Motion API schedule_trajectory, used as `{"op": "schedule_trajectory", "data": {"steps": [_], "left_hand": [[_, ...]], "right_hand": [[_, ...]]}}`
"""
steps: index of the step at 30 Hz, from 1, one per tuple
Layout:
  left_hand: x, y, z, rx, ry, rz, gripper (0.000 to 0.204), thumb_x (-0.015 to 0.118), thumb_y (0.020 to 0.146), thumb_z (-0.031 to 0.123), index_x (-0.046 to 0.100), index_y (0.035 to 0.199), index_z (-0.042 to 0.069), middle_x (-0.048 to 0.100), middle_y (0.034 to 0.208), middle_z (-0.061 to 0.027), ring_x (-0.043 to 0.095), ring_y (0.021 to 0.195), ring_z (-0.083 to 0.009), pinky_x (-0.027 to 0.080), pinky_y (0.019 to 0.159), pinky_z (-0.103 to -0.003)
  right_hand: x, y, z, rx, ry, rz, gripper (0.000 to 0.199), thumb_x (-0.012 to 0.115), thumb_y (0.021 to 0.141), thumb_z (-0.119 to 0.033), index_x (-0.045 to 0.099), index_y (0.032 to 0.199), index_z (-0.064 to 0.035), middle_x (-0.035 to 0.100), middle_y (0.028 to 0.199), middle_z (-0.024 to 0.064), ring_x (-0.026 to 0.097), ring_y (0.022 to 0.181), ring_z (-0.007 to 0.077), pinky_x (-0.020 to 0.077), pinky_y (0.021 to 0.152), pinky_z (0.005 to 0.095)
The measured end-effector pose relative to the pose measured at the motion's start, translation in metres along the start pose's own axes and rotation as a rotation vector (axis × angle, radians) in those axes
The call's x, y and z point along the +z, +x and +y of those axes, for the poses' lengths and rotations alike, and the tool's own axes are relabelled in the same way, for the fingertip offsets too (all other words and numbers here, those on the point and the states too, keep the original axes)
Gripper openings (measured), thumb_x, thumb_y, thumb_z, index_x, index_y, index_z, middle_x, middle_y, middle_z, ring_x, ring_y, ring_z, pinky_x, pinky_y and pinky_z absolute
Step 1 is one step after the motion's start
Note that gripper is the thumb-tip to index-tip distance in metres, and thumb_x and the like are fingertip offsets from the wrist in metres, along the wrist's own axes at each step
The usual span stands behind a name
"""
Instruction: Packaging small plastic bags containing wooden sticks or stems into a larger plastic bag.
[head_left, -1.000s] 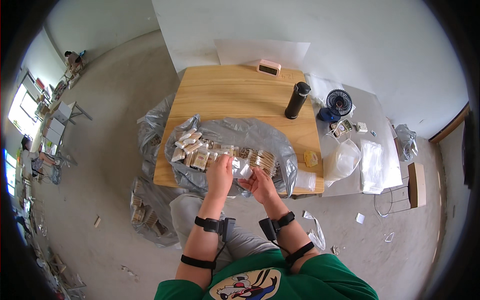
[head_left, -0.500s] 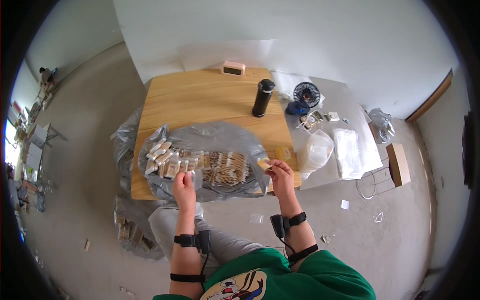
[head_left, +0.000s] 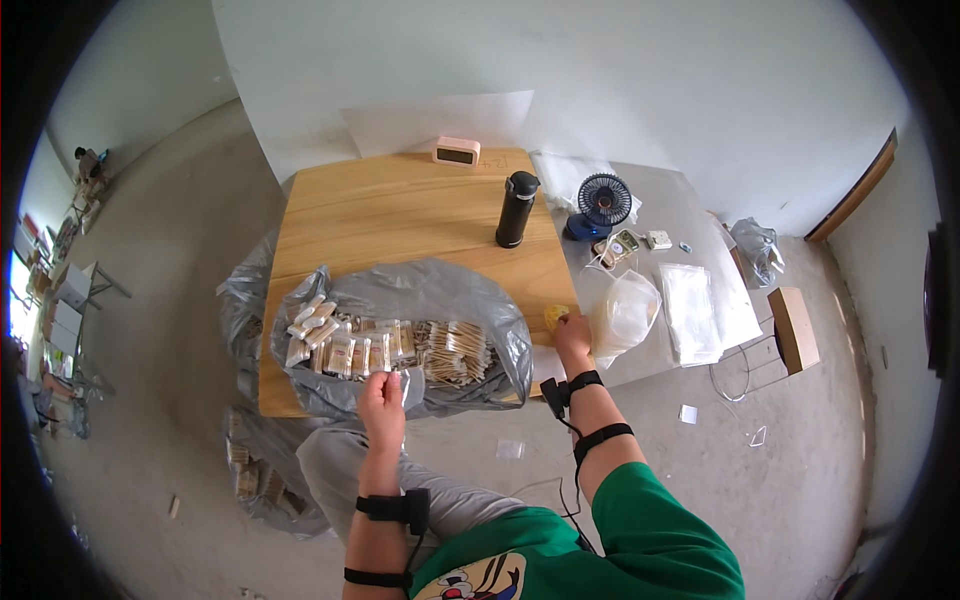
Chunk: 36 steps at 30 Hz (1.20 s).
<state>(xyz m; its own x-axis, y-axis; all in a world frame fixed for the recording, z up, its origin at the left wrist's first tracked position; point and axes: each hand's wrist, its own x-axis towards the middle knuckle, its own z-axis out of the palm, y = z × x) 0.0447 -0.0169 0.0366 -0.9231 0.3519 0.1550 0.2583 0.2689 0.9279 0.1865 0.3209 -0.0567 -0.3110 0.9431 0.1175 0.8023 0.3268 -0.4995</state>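
Observation:
A grey plastic bag (head_left: pixel 440 283) lies spread on the wooden table, full of cotton swabs. Loose swabs (head_left: pixel 455 350) lie in its right part, and small clear packets of swabs (head_left: pixel 345 355) are piled at its left. At the bag's near edge my left hand (head_left: pixel 381 405) is closed in a pinch on a small clear plastic bag (head_left: pixel 413 384). My right hand (head_left: pixel 573 338) reaches to the table's right edge, over a small yellow piece (head_left: pixel 555 314). Its fingers point away and are mostly hidden, so its grip does not show.
A black bottle (head_left: pixel 516 210) and a pink clock (head_left: pixel 456 151) stand on the wooden table (head_left: pixel 380 205). On the grey side table are a small fan (head_left: pixel 604 202), a whitish plastic bag (head_left: pixel 628 312) and flat clear bags (head_left: pixel 688 315). Another grey bag (head_left: pixel 270 470) with packets sits below left.
My right hand has moved right, carrying a small yellow piece from the grey bag's edge to the table's right edge. My left hand stays pinched near the bag's front; the view has shifted slightly.

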Motion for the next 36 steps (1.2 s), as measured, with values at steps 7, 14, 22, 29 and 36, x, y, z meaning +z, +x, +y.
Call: {"op": "schedule_trajectory", "data": {"steps": [7, 14, 22, 29, 36], "left_hand": [[0.023, -0.013, 0.031, -0.075, -0.227, -0.164, 0.02, 0.053, 0.094, 0.019, 0.055, 0.08, 0.004, 0.048, 0.061, 0.0035, 0.039, 0.053, -0.0033, 0.031, 0.046, -0.021], [0.065, -0.032, 0.058, -0.266, -0.591, -0.477, 0.019, 0.044, 0.098, 0.021, 0.053, 0.091, 0.006, 0.063, 0.071, -0.0047, 0.033, 0.042, -0.0008, 0.025, 0.038, -0.017], [0.067, -0.027, 0.025, -0.26, -0.27, -0.355, 0.015, 0.049, 0.094, 0.014, 0.054, 0.085, 0.003, 0.063, 0.069, -0.0031, 0.043, 0.048, -0.0055, 0.035, 0.044, -0.022], [0.073, -0.022, 0.026, -0.248, -0.386, -0.353, 0.012, 0.047, 0.095, 0.013, 0.051, 0.086, 0.005, 0.056, 0.064, -0.0022, 0.042, 0.047, -0.0041, 0.033, 0.043, -0.02], [0.063, -0.029, 0.052, -0.393, -0.925, -0.416, 0.012, 0.048, 0.096, 0.016, 0.053, 0.09, 0.006, 0.053, 0.067, 0.0008, 0.031, 0.046, -0.0016, 0.023, 0.041, -0.019]], "right_hand": [[-0.039, -0.047, -0.027, -0.221, 0.129, 0.142, 0.015, 0.058, 0.083, -0.015, 0.066, 0.093, -0.0072, 0.057, 0.083, 0.0115, 0.06, 0.077, 0.0295, 0.0478, 0.069, 0.0379], [-0.091, -0.161, -0.062, 0.104, 1.365, -0.524, 0.031, 0.051, 0.093, -0.015, 0.046, 0.121, -0.0015, 0.059, 0.092, 0.0038, 0.054, 0.073, 0.0109, 0.0438, 0.065, 0.0228], [-0.089, -0.136, -0.013, 0.394, 1.56, -0.449, 0.022, 0.048, 0.094, -0.018, 0.047, 0.111, -0.0036, 0.061, 0.085, 0.0093, 0.06, 0.068, 0.0172, 0.0493, 0.059, 0.0257], [-0.07, -0.161, -0.031, 0.279, 1.283, -0.636, 0.027, 0.046, 0.096, -0.028, 0.047, 0.109, -0.0044, 0.057, 0.088, 0.0056, 0.059, 0.077, 0.0146, 0.0496, 0.068, 0.0289], [-0.076, -0.193, -0.046, 0.304, 1.464, -0.689, 0.033, 0.047, 0.095, -0.034, 0.047, 0.11, -0.0046, 0.054, 0.095, 0.0056, 0.055, 0.078, 0.0151, 0.0475, 0.064, 0.0286]]}}
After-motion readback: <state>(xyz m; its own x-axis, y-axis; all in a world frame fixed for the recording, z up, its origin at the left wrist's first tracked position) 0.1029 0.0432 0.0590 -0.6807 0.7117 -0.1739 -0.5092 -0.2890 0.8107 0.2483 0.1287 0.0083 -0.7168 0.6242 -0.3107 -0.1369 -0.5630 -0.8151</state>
